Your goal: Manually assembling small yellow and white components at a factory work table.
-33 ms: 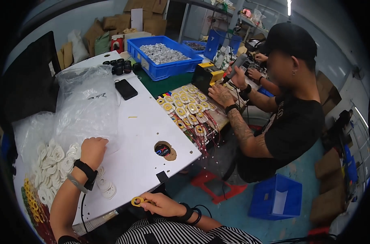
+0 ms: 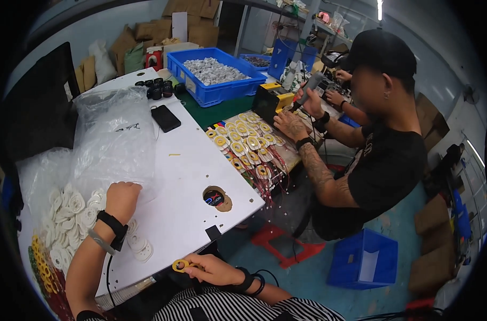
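Observation:
Low in front of me, over the table's near edge, my right hand [image 2: 214,268] pinches a yellow ring [image 2: 180,265] between thumb and fingers. My left hand [image 2: 123,199] is at the lower edge of a clear plastic bag [image 2: 112,134] on the white table [image 2: 184,160]. Its fingertips are hidden, so whether it grips the bag does not show. Flat white ring-shaped pieces [image 2: 67,219] lie in a heap left of that wrist, and a few more white discs [image 2: 140,245] sit to its right. Yellow rings with red and green wires [image 2: 43,262] lie at the far left.
A co-worker [image 2: 382,150] on the right holds a grey tool [image 2: 310,88] over a bench. Rows of white-and-yellow wired pads [image 2: 249,139] lie beside them. A blue bin [image 2: 217,92] of small grey parts, a black phone [image 2: 166,117] and a table hole [image 2: 225,203] are ahead.

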Demonstrator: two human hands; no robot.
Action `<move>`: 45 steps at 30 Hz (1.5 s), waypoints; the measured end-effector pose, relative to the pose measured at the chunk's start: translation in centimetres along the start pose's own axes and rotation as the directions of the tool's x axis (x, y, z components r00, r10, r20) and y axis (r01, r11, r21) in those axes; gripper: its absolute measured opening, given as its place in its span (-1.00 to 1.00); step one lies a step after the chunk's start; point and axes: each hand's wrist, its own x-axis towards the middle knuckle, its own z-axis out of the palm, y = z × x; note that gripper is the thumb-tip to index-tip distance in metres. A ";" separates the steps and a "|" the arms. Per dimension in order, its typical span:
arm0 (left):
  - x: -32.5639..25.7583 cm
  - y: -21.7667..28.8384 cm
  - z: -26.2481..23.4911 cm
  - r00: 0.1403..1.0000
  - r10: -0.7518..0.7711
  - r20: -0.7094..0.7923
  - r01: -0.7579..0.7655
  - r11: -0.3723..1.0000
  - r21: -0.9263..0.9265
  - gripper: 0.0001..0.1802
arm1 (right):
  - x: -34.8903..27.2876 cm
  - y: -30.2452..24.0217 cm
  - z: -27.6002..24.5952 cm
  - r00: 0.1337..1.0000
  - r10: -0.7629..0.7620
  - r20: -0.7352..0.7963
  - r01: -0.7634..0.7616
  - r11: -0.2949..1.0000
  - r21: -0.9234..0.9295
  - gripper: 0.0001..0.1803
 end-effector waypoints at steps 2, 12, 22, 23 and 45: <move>-0.2 -0.2 -0.3 0.995 -0.046 0.084 0.044 0.999 0.032 -0.78 | 0.0 0.1 0.2 0.999 0.029 0.022 -0.029 1.000 0.002 -0.73; -4.7 3.0 -6.2 0.971 0.081 -0.225 -0.074 0.997 0.039 -0.78 | 0.1 0.3 -0.1 0.966 -0.104 -0.235 0.075 0.989 -0.129 -0.65; -12.4 12.8 -6.4 0.928 0.285 -0.238 -0.316 0.943 -0.104 -0.63 | 1.8 -1.9 -0.7 0.993 0.097 -0.064 -0.047 0.839 0.542 -0.67; -12.5 12.9 -6.1 0.920 0.300 -0.252 -0.335 0.936 -0.108 -0.61 | 1.9 -1.8 -0.6 0.996 0.077 -0.034 -0.048 0.848 0.527 -0.67; -15.3 8.0 -3.9 0.842 -0.148 0.519 0.448 -0.344 -0.825 -0.76 | 2.9 -4.2 1.9 0.971 -0.143 -0.192 0.105 0.975 -0.193 -0.58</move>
